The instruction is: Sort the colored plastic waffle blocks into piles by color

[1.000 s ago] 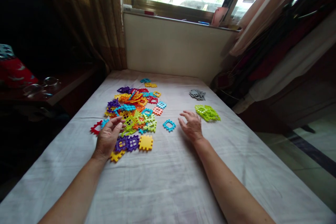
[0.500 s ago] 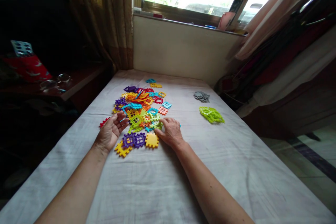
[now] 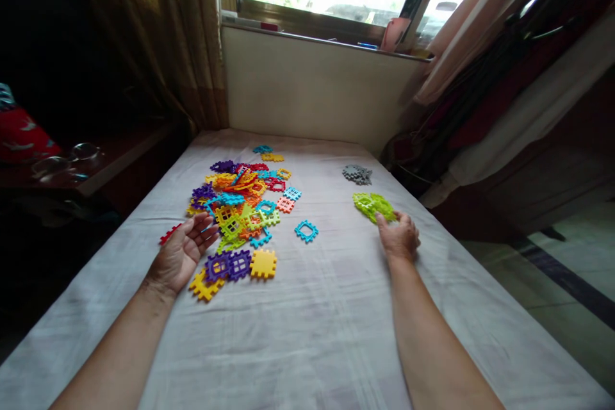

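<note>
My left hand rests palm up at the left edge of a mixed pile of coloured plastic tiles, its fingers spread and nothing in them. On the right, my right hand is at the near edge of a lime-green tile stack; its fingers are bent in, and a green piece shows at the fingertips. A blue square frame lies alone between the hands. Purple tiles and a yellow tile lie in front of the pile. Behind the green stack sits a grey stack.
A pale sheet covers the surface. Glasses and a red container stand on a dark side table at the left. A window with a sill is at the back, and clothes hang at the right.
My right hand has moved right, from the mixed pile to the green stack. The blue frame near where it was now shows fully. My left hand stays by the pile. The view has shifted slightly.
</note>
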Demonstrator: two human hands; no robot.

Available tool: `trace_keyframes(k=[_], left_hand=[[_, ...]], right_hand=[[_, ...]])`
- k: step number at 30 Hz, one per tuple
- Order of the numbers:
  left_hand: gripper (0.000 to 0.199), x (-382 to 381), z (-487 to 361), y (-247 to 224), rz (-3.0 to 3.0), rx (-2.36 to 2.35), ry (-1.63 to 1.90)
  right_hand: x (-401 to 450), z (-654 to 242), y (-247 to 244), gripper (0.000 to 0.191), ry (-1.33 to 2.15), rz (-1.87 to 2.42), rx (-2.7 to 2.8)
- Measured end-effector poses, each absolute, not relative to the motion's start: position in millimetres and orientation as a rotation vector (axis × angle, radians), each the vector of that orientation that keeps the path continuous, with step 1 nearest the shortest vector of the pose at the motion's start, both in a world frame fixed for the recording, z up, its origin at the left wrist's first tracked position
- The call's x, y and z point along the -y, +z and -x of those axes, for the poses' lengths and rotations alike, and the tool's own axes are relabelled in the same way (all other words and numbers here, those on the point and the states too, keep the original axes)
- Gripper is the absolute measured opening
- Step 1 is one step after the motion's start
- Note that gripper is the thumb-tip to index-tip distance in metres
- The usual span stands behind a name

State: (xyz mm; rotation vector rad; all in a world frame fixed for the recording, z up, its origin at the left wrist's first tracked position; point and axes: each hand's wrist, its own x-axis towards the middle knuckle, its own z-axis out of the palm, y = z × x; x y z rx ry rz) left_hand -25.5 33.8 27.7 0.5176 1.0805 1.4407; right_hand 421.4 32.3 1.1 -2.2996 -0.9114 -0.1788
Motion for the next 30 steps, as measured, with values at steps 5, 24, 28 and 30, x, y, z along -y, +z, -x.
trace_keyframes(k=[5, 24, 28, 30], left_hand=[[0.015, -33.9, 23.5, 31.0, -0.503, -1.107, 1.432], [0.017, -32.4, 22.3, 26.1, -0.509, -1.053, 1.467], [0.019, -32.1, 23.1, 25.5, -0.536, -1.037, 1.462], [0.020, -32.0, 23.9, 25.4, -0.539, -1.023, 1.459]], right_hand=[[-31.5, -436.6, -7.1, 0.051, -0.113, 2.400, 0.772], [-37.3, -323.7, -0.1, 0.029, -0.202, 1.651, 1.674], [-44.5, -248.9, 8.6, 0.028, 0.005, 1.333, 2.102], [-51.6, -222.7, 12.8, 0.029, 0.079, 1.288, 2.233]])
